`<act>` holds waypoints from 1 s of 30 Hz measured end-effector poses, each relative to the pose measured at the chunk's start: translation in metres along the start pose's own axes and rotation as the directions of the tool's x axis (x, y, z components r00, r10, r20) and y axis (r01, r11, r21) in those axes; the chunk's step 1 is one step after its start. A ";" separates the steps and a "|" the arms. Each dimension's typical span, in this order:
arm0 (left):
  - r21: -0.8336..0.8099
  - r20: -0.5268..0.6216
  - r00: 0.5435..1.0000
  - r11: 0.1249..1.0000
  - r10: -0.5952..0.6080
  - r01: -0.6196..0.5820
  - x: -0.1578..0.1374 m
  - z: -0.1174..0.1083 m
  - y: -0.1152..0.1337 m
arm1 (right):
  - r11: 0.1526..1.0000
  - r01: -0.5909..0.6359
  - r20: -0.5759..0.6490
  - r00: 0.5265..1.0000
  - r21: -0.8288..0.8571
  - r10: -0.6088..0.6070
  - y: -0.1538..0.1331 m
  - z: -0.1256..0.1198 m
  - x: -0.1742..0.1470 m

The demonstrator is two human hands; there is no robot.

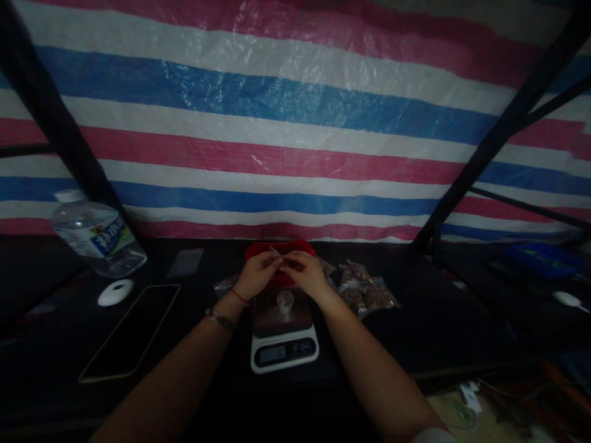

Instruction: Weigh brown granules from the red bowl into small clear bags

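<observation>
My left hand (259, 274) and my right hand (305, 271) meet in front of the red container (281, 280), fingers closed in a pinch. A thin pale edge of what looks like a small plastic bag (276, 251) shows between the fingertips; the rest is hidden by the hands. Just below them is a white kitchen scale (285, 351) with a dark metal plate and a lit display. On that plate stands a small clear plastic cup (285, 301). To the right lie several filled zip bags (369, 294) with brown bits inside.
On the left are a large clear bottle (99, 237), a white oval mouse-like object (115, 292), a phone (132, 332) and a flat zip bag (185, 263). Black posts (489, 141) frame a striped sheet (277, 154). A blue object (545, 259) lies far right.
</observation>
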State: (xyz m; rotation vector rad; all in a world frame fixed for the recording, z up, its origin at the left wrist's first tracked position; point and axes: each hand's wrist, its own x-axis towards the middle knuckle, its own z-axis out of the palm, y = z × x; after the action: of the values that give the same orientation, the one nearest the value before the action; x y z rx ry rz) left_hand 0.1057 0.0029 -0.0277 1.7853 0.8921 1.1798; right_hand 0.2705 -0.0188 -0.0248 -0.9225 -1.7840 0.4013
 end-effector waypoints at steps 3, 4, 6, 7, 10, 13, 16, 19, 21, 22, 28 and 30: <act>0.065 0.012 0.999 0.996 0.052 -0.052 -0.001 -0.002 0.001 | 0.999 0.010 0.005 1.000 -0.047 -0.010 0.001 0.002 -0.001; 0.096 0.009 0.998 0.993 0.066 -0.067 -0.002 -0.002 0.002 | 0.998 0.014 0.004 1.000 -0.061 -0.014 0.002 0.003 -0.001; 0.157 -0.006 0.996 0.984 0.089 -0.087 -0.002 -0.001 0.002 | 0.996 0.022 0.000 1.000 -0.090 -0.022 0.003 0.004 -0.002; 0.179 -0.010 0.995 0.979 0.097 -0.094 -0.002 0.000 0.002 | 0.994 0.026 0.003 1.000 -0.103 -0.026 0.003 0.004 -0.002; 0.217 0.001 0.994 0.970 0.111 -0.109 -0.003 0.002 0.001 | 0.993 0.030 0.007 1.000 -0.118 -0.030 0.002 0.004 -0.003; 0.246 0.014 0.993 0.962 0.120 -0.120 -0.003 0.002 0.001 | 0.996 0.007 0.000 1.000 -0.093 -0.007 0.001 0.002 -0.002; 0.272 0.031 0.990 0.952 0.141 -0.144 -0.003 0.001 0.005 | 0.999 -0.032 -0.004 0.999 -0.036 0.032 0.001 0.000 0.000; 0.297 0.062 0.986 0.940 0.154 -0.165 -0.004 0.001 0.010 | 0.995 -0.097 -0.020 0.995 -0.003 0.097 0.002 -0.001 0.000; 0.341 0.071 0.984 0.923 0.164 -0.178 -0.004 0.002 0.012 | 0.991 -0.130 -0.054 0.990 -0.035 0.128 0.002 0.001 -0.001; 0.369 0.072 0.983 0.911 0.169 -0.183 -0.004 0.003 0.013 | 0.988 -0.136 -0.073 0.989 -0.066 0.132 0.001 0.002 -0.002; 0.489 -0.016 0.989 0.864 0.146 -0.120 -0.005 0.006 0.014 | 0.962 -0.164 -0.210 0.971 -0.220 0.117 -0.004 0.006 -0.002; 0.514 -0.078 0.988 0.855 0.135 -0.076 -0.005 0.006 0.013 | 0.955 -0.217 -0.276 0.948 -0.205 0.156 -0.003 0.003 -0.001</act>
State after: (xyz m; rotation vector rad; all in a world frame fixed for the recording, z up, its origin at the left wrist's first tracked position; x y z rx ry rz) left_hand 0.1110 -0.0088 -0.0192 2.2297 1.2785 1.1948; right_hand 0.2664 -0.0205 -0.0251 -1.2579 -1.5294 0.1815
